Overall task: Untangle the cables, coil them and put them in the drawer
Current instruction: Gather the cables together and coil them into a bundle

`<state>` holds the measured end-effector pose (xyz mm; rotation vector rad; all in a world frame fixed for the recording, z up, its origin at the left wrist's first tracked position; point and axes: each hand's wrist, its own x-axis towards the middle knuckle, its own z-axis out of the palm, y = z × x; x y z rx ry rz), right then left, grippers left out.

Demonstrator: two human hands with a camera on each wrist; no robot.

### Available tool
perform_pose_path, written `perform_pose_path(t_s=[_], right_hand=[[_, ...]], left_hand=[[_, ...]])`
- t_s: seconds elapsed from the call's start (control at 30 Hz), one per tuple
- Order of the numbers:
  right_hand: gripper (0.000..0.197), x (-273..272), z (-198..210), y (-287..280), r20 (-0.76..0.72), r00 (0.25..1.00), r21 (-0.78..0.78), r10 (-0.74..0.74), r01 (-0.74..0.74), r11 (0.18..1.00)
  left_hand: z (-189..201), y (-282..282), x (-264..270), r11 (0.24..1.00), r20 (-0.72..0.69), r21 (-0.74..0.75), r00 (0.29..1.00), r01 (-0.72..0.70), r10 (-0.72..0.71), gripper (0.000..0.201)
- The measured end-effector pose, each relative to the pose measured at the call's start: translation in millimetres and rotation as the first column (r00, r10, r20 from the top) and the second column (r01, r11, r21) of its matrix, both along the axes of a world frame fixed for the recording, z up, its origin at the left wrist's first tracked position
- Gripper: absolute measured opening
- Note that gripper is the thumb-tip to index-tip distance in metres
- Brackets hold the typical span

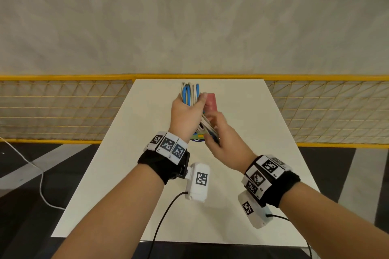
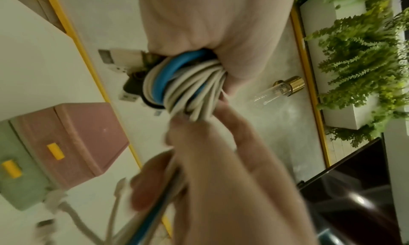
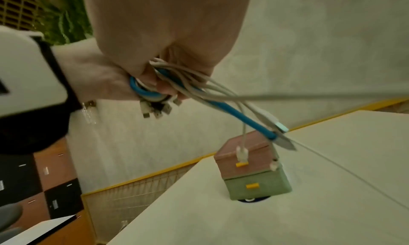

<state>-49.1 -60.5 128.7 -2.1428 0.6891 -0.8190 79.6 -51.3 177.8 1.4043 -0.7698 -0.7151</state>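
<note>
Hands work above the tabletop (image 1: 242, 174): the right hand (image 1: 223, 139) pinches the loose cable tails, the left hand (image 1: 185, 111) has its grip clenched round the cables (image 1: 190, 94), a blue-and-white coil. Wind the tails snugly, keeping plugs from snagging. Beyond, both drawers (image 3: 254, 171) look closed; one needs opening.

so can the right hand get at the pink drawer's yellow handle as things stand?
Probably not yet. The right hand grips the loose cable ends, and the left hand holds the coiled bundle above the drawer unit. The pink drawer looks closed, with connectors dangling in front of its yellow handle.
</note>
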Motion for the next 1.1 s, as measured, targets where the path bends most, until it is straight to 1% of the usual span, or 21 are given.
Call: perform_pose_path(t_s=[0.03,0.07,0.1,0.13,0.2,0.23,0.3,0.37,0.47,0.53,0.6,0.67,0.73,0.83,0.9,0.93,1.0,1.03,1.07,1.1], right_hand=[[0.043,-1.7,-4.5,0.1,0.031,0.999,0.042,-0.009,0.007,0.999],[0.042,-4.1,-9.3,-0.9,0.037,0.999,0.078,-0.023,0.02,0.997],[0.037,-6.9,-14.3,-2.9,0.001,0.999,0.093,-0.042,0.042,0.995],[0.029,-10.0,-19.5,-5.1,-0.068,0.996,0.085,-0.053,0.059,0.995],[0.013,-13.8,-29.8,-9.7,-0.23,0.972,0.045,-0.058,0.07,0.997],[0.01,-14.7,-32.9,-12.1,-0.277,0.959,0.048,-0.053,0.069,0.996],[0.012,-14.4,-33.7,-18.8,-0.332,0.943,0.044,-0.034,0.051,0.998],[0.009,-14.7,-28.2,-27.5,-0.395,0.918,-0.03,-0.046,0.037,0.999],[0.017,-16.9,-15.2,-41.2,-0.462,0.872,-0.216,-0.159,0.063,0.974],[0.024,-16.3,-7.1,-47.2,-0.51,0.833,-0.279,-0.216,0.078,0.957],[0.025,-13.4,-0.9,-48.7,-0.546,0.803,-0.286,-0.239,0.09,0.954],[0.028,-9.9,3.5,-48.3,-0.55,0.791,-0.288,-0.268,0.122,0.95],[0.04,-5.6,5.5,-47.5,-0.518,0.807,-0.265,-0.283,0.163,0.95],[0.071,-2.0,6.5,-48.3,-0.415,0.891,-0.123,-0.186,0.148,0.981],[0.09,-4.4,8.8,-49.0,-0.357,0.929,-0.033,-0.097,0.091,0.995],[0.096,-6.2,9.9,-49.6,-0.328,0.943,0.013,-0.046,0.053,0.998],[0.104,-9.8,13.0,-48.6,-0.276,0.96,0.113,0.045,-0.014,0.993],[0.106,-11.6,15.2,-48.3,-0.256,0.964,0.147,0.076,-0.039,0.988],[0.105,-13.5,17.0,-48.2,-0.243,0.966,0.155,0.089,-0.052,0.987],[0.102,-16.1,18.4,-48.9,-0.231,0.97,0.138,0.071,-0.04,0.99]], left_hand=[[4.0,-0.3,3.1,0.999,-0.052,-0.036,0.998,-0.02,0.018,0.012],[8.4,0.0,7.6,0.997,-0.098,-0.072,0.995,-0.029,0.022,0.016],[11.9,0.2,12.8,0.994,-0.135,-0.109,0.991,-0.023,0.008,0.022],[14.7,0.7,18.0,0.989,-0.168,-0.145,0.986,-0.002,-0.022,0.026],[21.1,3.9,25.3,0.978,-0.229,-0.202,0.968,0.057,-0.104,0.023],[23.1,5.7,27.0,0.973,-0.239,-0.211,0.96,0.098,-0.149,0.023],[24.0,8.8,28.9,0.96,-0.21,-0.202,0.949,0.195,-0.237,0.03],[21.2,11.4,30.6,0.937,-0.174,-0.166,0.927,0.307,-0.334,0.032],[15.1,17.0,30.5,0.876,-0.094,-0.038,0.871,0.481,-0.482,0.032],[10.3,22.1,27.1,0.832,-0.057,0.086,0.837,0.548,-0.545,0.028],[2.9,24.7,23.1,0.798,-0.016,0.197,0.815,0.57,-0.579,0.03],[-6.7,24.8,17.3,0.783,0.011,0.272,0.812,0.559,-0.583,0.025],[-15.4,24.1,10.7,0.789,0.047,0.324,0.824,0.522,-0.564,0.027],[-22.0,22.7,3.7,0.788,0.152,0.386,0.809,0.48,-0.568,0.027],[-21.8,19.9,5.4,0.774,0.164,0.42,0.799,0.474,-0.578,0.026],[-20.3,18.6,7.6,0.761,0.173,0.443,0.788,0.473,-0.591,0.025],[-18.0,16.9,11.8,0.739,0.195,0.479,0.763,0.474,-0.616,0.022],[-17.3,17.4,12.9,0.739,0.204,0.477,0.759,0.475,-0.619,0.018],[-16.5,19.6,13.1,0.743,0.204,0.466,0.759,0.479,-0.618,0.011],[-16.6,21.6,13.6,0.753,0.202,0.448,0.766,0.482,-0.61,0.005]])
